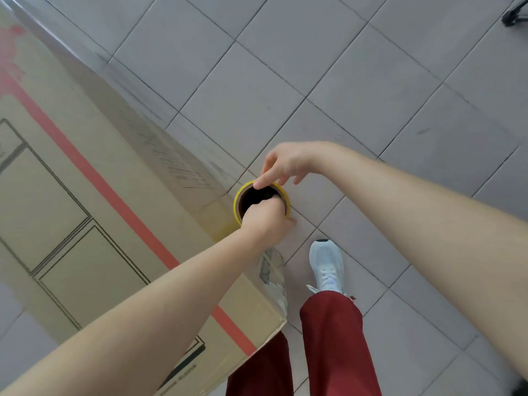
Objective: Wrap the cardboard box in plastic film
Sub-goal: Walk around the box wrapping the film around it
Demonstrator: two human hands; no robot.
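Hands (267,221) (285,162) on film roll (236,205) beside box (85,195)

Cardboard box (85,178): tan, one red stripe, black line drawings and print. Film roll (261,200): yellow rim, dark core (film itself clear, glossy). Floor (371,95): pale grey square tiles, dark grout. Trousers (334,347) maroon; shoe (327,267) white.

I get one head view, looking steeply down, near over the box (85,195) left, floor (371,81) right.
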